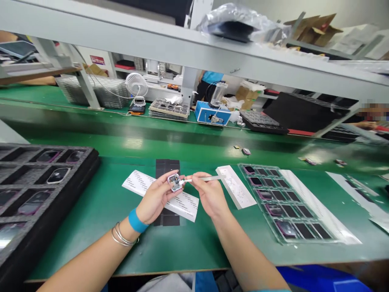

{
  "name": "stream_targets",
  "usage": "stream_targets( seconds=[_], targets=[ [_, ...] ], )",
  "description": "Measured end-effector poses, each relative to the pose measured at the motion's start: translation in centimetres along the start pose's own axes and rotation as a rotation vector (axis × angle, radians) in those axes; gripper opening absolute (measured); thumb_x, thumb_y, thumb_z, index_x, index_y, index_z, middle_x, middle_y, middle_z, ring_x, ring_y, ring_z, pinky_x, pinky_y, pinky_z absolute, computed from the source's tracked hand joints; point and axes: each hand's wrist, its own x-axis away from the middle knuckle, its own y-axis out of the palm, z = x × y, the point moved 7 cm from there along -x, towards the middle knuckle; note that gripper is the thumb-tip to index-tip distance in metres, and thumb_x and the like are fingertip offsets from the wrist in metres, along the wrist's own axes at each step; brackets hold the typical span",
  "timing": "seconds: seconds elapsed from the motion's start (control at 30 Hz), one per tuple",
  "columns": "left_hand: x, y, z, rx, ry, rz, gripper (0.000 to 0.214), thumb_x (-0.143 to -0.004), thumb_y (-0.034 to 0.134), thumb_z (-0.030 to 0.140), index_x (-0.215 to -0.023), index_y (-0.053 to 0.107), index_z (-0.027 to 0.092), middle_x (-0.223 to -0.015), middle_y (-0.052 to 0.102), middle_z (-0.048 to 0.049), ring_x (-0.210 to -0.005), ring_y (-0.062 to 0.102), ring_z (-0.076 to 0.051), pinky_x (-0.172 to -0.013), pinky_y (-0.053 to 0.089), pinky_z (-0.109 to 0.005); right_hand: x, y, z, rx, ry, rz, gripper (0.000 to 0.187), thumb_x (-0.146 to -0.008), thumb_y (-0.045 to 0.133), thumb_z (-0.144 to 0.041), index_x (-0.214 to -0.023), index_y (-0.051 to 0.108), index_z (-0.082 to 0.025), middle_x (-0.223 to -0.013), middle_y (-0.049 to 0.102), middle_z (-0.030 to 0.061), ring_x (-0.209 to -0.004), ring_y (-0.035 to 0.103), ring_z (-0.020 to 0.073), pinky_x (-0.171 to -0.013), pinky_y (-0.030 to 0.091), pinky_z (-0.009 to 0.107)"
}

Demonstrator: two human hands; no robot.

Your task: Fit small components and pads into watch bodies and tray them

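Note:
My left hand (pixel 156 197) is closed around a small silver rectangular part (pixel 174 181), held up over the green table (pixel 103 207). My right hand (pixel 208 194) pinches metal tweezers (pixel 204 178) whose tip touches that part. Under both hands lie a white printed sheet (pixel 185 205) and a black mat (pixel 167 167). A blue band and silver bangles circle my left wrist.
A black foam tray (pixel 33 182) with several dark parts fills the left. A clear tray (pixel 281 202) of similar parts and a white strip (pixel 235 187) lie to the right. Behind runs a green conveyor (pixel 152 138), with a fan, a blue box and another person beyond it.

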Motion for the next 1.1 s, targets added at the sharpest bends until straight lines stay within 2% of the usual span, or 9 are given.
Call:
stream_targets(
  seconds=[0.1, 0.27, 0.77, 1.1],
  targets=[
    [-0.2, -0.2, 0.3, 0.021, 0.053, 0.020, 0.040, -0.080, 0.058, 0.014, -0.120, 0.055, 0.015, -0.119, 0.062, -0.0105, -0.113, 0.055, -0.024, -0.102, 0.041, -0.039, 0.4, 0.6, 1.2, 0.046, -0.052, 0.053, 0.024, -0.057, 0.081, -0.031, -0.071, 0.065, -0.019, -0.076, 0.070, 0.0039, -0.080, 0.065, 0.0213, -0.085, 0.049, 0.039],
    [-0.2, -0.4, 0.1, 0.041, 0.072, 0.026, 0.040, -0.079, 0.060, 0.015, -0.119, 0.056, 0.015, -0.122, 0.060, -0.0115, -0.115, 0.054, -0.025, -0.102, 0.042, -0.039, 0.4, 0.6, 2.1, 0.033, -0.081, 0.049, 0.022, -0.058, 0.080, -0.030, -0.071, 0.066, -0.020, -0.077, 0.070, 0.0036, -0.080, 0.066, 0.0218, -0.083, 0.050, 0.039],
    [-0.2, -0.4, 0.0, 0.033, 0.094, 0.053, 0.040, -0.078, 0.062, 0.018, -0.118, 0.056, 0.016, -0.121, 0.060, -0.0112, -0.118, 0.051, -0.025, -0.103, 0.041, -0.039, 0.2, 0.8, 2.3, 0.048, -0.097, 0.016, 0.019, -0.061, 0.079, -0.028, -0.070, 0.065, -0.019, -0.080, 0.071, 0.0039, -0.085, 0.066, 0.0223, -0.085, 0.051, 0.040],
    [-0.4, -0.7, -0.1, -0.031, 0.095, 0.068, 0.049, -0.071, 0.069, 0.017, -0.118, 0.056, 0.016, -0.118, 0.062, -0.0109, -0.115, 0.053, -0.025, -0.102, 0.041, -0.038, 0.0, 0.9, 2.4, 0.129, -0.112, -0.013, 0.019, -0.062, 0.078, -0.029, -0.071, 0.064, -0.020, -0.081, 0.070, 0.0041, -0.085, 0.065, 0.0223, -0.086, 0.050, 0.038]
  ],
)
